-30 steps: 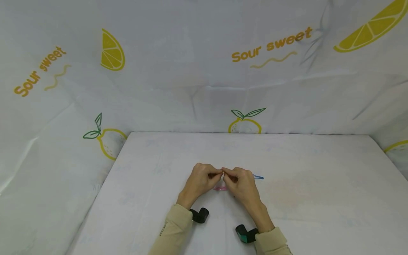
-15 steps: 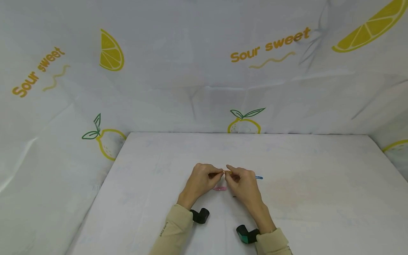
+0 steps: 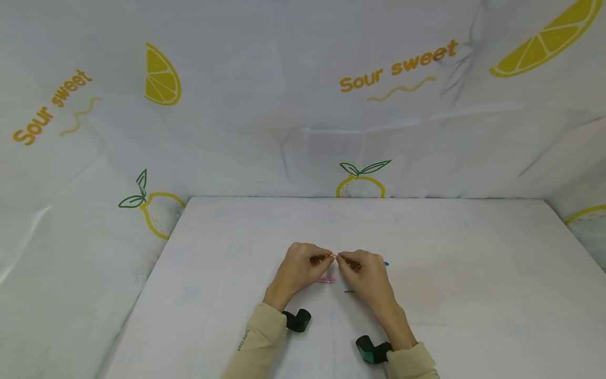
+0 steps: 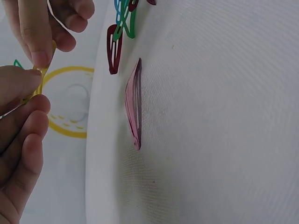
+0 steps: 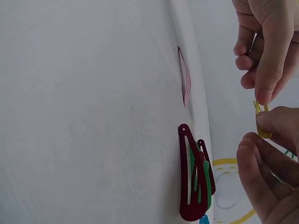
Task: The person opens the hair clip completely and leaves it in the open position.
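Observation:
Between the two hands, just above the table, is a small yellow snap hair clip [image 4: 39, 85]. My left hand [image 3: 299, 267] pinches one end of it between thumb and index finger. My right hand [image 3: 370, 275] pinches the other end, as the right wrist view shows with the yellow clip [image 5: 264, 132] partly hidden by fingertips. Below the hands a pink hair clip [image 4: 132, 105] lies on the table. A pile of dark red [image 5: 183, 175], green [image 5: 207, 186] and blue hair clips [image 3: 386, 263] lies by the right hand, which hides most of it in the head view.
The white-covered table [image 3: 473, 295] reaches back to a white cloth backdrop [image 3: 265, 105] printed with lemons and lettering. Black wrist cameras, one on the left wrist [image 3: 298, 320] and one on the right wrist [image 3: 371, 351], hang close over the table.
My right hand has shifted slightly right. Its index finger, lifted half a second ago with the yellow clip showing, is back down in a pinch. The left hand stays nearly still.

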Demonstrator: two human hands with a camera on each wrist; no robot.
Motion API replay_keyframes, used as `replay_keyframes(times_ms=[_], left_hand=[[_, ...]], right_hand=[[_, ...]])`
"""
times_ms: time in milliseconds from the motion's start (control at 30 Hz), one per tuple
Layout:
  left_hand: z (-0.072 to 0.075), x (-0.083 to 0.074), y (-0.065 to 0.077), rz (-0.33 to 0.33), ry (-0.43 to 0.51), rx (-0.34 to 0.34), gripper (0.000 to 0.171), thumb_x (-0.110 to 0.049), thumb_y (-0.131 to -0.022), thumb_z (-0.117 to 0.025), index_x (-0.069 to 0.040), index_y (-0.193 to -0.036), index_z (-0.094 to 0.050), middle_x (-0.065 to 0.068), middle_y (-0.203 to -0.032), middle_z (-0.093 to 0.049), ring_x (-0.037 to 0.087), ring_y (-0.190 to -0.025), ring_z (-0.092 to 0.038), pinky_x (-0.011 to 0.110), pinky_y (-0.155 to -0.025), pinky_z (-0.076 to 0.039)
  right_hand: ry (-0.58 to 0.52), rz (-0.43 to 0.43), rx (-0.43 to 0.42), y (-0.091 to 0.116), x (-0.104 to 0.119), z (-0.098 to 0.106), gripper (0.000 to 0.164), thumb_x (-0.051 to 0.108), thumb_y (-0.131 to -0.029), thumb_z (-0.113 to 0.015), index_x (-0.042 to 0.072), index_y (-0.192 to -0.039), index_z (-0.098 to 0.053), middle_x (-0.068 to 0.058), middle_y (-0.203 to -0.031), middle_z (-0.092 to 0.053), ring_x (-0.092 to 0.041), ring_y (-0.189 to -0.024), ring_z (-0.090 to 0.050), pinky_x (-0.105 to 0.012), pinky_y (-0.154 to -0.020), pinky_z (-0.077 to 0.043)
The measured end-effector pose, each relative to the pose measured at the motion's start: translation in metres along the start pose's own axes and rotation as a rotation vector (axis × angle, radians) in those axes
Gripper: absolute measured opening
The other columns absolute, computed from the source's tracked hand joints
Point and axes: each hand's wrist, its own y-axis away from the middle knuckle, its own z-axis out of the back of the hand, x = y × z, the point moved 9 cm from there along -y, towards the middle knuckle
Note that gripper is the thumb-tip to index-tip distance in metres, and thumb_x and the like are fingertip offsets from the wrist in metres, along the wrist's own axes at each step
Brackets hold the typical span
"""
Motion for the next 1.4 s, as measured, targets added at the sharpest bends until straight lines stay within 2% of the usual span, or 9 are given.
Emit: replay_keyframes(times_ms=[167, 300, 500, 800, 933, 1033, 1200, 1400], left_hand=[[-0.004, -0.001, -0.001, -0.004, -0.029, 0.022, 0.008, -0.006, -0.086, -0.077, -0.004, -0.091, -0.083, 0.004, -0.075, -0.077, 0.006, -0.061, -0.064, 0.01, -0.061, -0.048], [-0.01, -0.001, -0.003, 0.023, -0.047, 0.058, 0.007, -0.008, -0.087, -0.076, -0.007, -0.088, -0.083, 0.001, -0.072, -0.076, 0.003, -0.06, -0.062, 0.009, -0.061, -0.046], [-0.023, -0.006, -0.006, 0.034, -0.067, 0.095, 0.007, -0.008, -0.087, -0.076, -0.008, -0.088, -0.083, -0.001, -0.066, -0.073, -0.001, -0.056, -0.055, 0.007, -0.058, -0.04], [-0.05, -0.02, -0.013, 0.054, -0.123, 0.149, 0.01, -0.013, -0.089, -0.075, -0.013, -0.092, -0.084, -0.004, -0.059, -0.066, -0.007, -0.051, -0.035, 0.006, -0.052, -0.026], [-0.062, -0.026, -0.016, 0.074, -0.157, 0.184, 0.01, -0.016, -0.09, -0.074, -0.015, -0.089, -0.084, -0.006, -0.063, -0.07, -0.009, -0.052, -0.036, 0.005, -0.051, -0.026], [-0.069, -0.031, -0.018, 0.077, -0.22, 0.196, 0.01, -0.019, -0.089, -0.075, -0.019, -0.087, -0.085, -0.009, -0.067, -0.073, -0.009, -0.052, -0.038, 0.006, -0.05, -0.028], [-0.076, -0.04, -0.021, 0.053, -0.305, 0.177, 0.009, -0.022, -0.087, -0.076, -0.023, -0.084, -0.084, -0.011, -0.071, -0.075, -0.005, -0.051, -0.04, 0.01, -0.048, -0.029], [-0.084, -0.045, -0.023, 0.066, -0.345, 0.173, 0.007, -0.025, -0.085, -0.078, -0.026, -0.082, -0.084, -0.01, -0.07, -0.075, -0.002, -0.053, -0.046, 0.013, -0.048, -0.03]], right_hand=[[0.03, 0.021, 0.003, 0.001, -0.002, 0.006, 0.009, -0.004, -0.084, -0.077, 0.0, -0.09, -0.081, -0.006, -0.075, -0.075, -0.012, -0.065, -0.068, -0.023, -0.061, -0.057], [0.044, 0.027, 0.013, 0.003, -0.006, 0.011, 0.009, -0.003, -0.084, -0.077, 0.002, -0.09, -0.081, -0.004, -0.074, -0.074, -0.01, -0.064, -0.066, -0.022, -0.06, -0.056], [0.068, -0.002, 0.051, 0.007, -0.015, 0.021, 0.007, 0.0, -0.084, -0.079, 0.003, -0.09, -0.082, -0.004, -0.076, -0.075, -0.012, -0.064, -0.067, -0.021, -0.059, -0.055], [0.119, -0.08, 0.094, 0.013, -0.032, 0.04, 0.009, 0.003, -0.085, -0.079, 0.004, -0.093, -0.082, -0.005, -0.084, -0.078, -0.014, -0.069, -0.069, -0.021, -0.061, -0.053], [0.137, -0.12, 0.112, 0.017, -0.04, 0.048, 0.01, 0.004, -0.086, -0.078, 0.005, -0.095, -0.083, -0.006, -0.089, -0.079, -0.015, -0.071, -0.069, -0.021, -0.062, -0.052], [0.151, -0.156, 0.136, 0.02, -0.047, 0.052, 0.009, 0.005, -0.086, -0.077, 0.006, -0.094, -0.083, -0.007, -0.091, -0.079, -0.015, -0.072, -0.069, -0.021, -0.062, -0.051], [0.175, -0.221, 0.157, 0.026, -0.057, 0.06, 0.008, 0.007, -0.085, -0.079, 0.006, -0.092, -0.082, -0.007, -0.089, -0.079, -0.014, -0.073, -0.067, -0.022, -0.062, -0.049], [0.197, -0.263, 0.188, 0.03, -0.066, 0.063, 0.009, 0.01, -0.086, -0.078, 0.006, -0.093, -0.082, -0.007, -0.088, -0.078, -0.011, -0.072, -0.063, -0.023, -0.061, -0.048]])
